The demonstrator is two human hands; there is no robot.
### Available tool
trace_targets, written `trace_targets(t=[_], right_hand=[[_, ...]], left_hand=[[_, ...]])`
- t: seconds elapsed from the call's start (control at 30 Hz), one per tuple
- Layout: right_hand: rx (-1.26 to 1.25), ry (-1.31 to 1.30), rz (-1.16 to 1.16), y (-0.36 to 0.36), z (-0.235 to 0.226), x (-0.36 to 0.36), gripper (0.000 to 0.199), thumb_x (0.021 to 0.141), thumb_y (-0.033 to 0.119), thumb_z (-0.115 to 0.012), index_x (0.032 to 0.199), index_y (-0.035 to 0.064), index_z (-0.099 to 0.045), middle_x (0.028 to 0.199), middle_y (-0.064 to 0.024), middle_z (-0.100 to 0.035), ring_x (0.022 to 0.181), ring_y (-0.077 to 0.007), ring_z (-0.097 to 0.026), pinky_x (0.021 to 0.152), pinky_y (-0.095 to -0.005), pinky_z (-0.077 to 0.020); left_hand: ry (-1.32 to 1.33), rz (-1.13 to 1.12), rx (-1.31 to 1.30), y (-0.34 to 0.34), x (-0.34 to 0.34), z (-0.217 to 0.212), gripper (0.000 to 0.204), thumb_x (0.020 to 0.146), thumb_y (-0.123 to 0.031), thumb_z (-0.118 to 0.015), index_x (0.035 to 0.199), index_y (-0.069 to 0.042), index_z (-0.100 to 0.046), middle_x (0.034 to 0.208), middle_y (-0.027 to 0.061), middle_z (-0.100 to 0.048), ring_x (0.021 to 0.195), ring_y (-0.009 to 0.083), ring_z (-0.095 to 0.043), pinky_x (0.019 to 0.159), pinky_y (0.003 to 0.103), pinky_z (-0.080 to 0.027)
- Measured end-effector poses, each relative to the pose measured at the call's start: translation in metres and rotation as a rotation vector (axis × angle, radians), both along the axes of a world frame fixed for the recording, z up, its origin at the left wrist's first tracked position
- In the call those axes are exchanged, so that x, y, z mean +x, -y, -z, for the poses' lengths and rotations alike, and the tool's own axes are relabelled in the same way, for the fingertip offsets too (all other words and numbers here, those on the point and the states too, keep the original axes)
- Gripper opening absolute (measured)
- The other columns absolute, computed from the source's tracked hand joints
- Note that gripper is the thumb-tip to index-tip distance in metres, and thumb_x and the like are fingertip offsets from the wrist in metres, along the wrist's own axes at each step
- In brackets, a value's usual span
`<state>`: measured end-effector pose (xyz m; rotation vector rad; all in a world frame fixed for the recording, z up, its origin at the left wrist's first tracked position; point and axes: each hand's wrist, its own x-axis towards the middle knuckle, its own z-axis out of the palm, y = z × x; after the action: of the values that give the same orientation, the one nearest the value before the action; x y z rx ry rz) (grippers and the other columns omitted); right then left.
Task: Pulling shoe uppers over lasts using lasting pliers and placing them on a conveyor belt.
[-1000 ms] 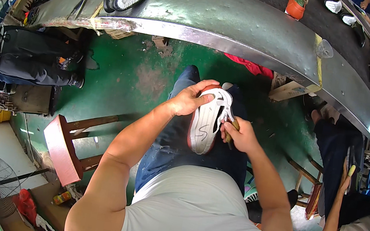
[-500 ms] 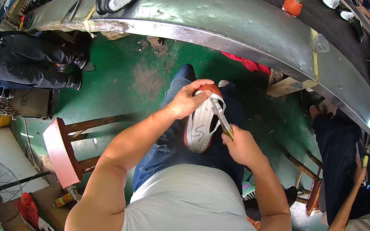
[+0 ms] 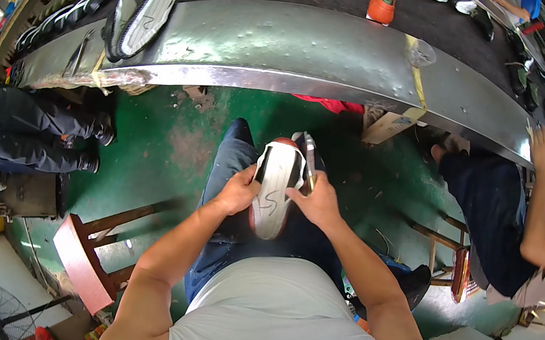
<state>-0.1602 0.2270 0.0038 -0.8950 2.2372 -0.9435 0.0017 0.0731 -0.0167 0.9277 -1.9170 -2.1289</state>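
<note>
Flanking the upturned shoe [image 3: 272, 202] lengthwise, left hand [image 3: 238, 192] and right hand [image 3: 318, 202] fingers gripped it, the right's also round pincers [image 3: 310, 155].

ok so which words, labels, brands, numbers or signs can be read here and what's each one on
Held shoe, between left hand and right hand: dark handwritten mark on its white underside; I won't copy it out.
White-bottomed shoe on the metal bench: another dark handwritten mark, likewise not copied.
Wooden board under the bench: faint marks, too blurred to read.
I can make out no others.

Red-and-white shoe [image 3: 274, 195] in left grip [image 3: 238, 192]
</note>
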Motion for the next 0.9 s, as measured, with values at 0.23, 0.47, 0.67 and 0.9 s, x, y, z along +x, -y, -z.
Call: trace_targets(t=[0.23, 0.47, 0.67, 0.9], right_hand=[[0.182, 0.061, -0.028, -0.011, 0.001, -0.014, 0.057, 0.081, 0.031, -0.072, 0.119, -0.0061, -0.051, 0.105, -0.0299, -0.065, 0.105, -0.0445, -0.064, 0.092, -0.0470, -0.0502], [0.100, -0.047, -0.563, -0.059, -0.057, -0.031, 0.049, 0.089, 0.013, -0.064, 0.133, -0.0050, -0.052, 0.110, -0.0232, -0.064, 0.103, -0.0415, -0.062, 0.087, -0.0452, -0.0519], [0.324, -0.520, -0.780, -0.028, -0.079, -0.011, 0.037, 0.090, 0.011, -0.063, 0.123, -0.0051, -0.057, 0.103, -0.0212, -0.065, 0.096, -0.0377, -0.065, 0.081, -0.0467, -0.0530], [0.074, -0.248, -0.563, -0.040, -0.014, 0.025, 0.024, 0.090, 0.023, -0.063, 0.102, 0.0039, -0.055, 0.088, -0.0204, -0.063, 0.081, -0.0424, -0.064, 0.072, -0.0510, -0.0516]], left_hand=[[-0.131, 0.129, 0.518, -0.010, 0.004, -0.017, 0.093, 0.076, 0.007, -0.056, 0.159, -0.005, -0.015, 0.146, 0.0125, -0.046, 0.135, 0.0222, -0.046, 0.113, 0.034, -0.035], [0.158, 0.088, -0.329, -0.046, 0.012, 0.014, 0.099, 0.080, -0.005, -0.068, 0.157, -0.001, -0.006, 0.155, 0.0244, -0.026, 0.143, 0.0301, -0.033, 0.117, 0.035, -0.028], [0.011, 0.190, 0.194, -0.044, 0.024, -0.009, 0.091, 0.095, -0.015, -0.061, 0.160, -0.008, 0.002, 0.158, 0.0184, -0.031, 0.145, 0.0234, -0.031, 0.118, 0.036, -0.026], [0.202, -0.496, 0.284, -0.049, -0.013, 0.017, 0.061, 0.107, -0.048, -0.032, 0.145, -0.002, -0.048, 0.139, 0.0131, -0.058, 0.130, 0.0219, -0.051, 0.108, 0.032, -0.039]])
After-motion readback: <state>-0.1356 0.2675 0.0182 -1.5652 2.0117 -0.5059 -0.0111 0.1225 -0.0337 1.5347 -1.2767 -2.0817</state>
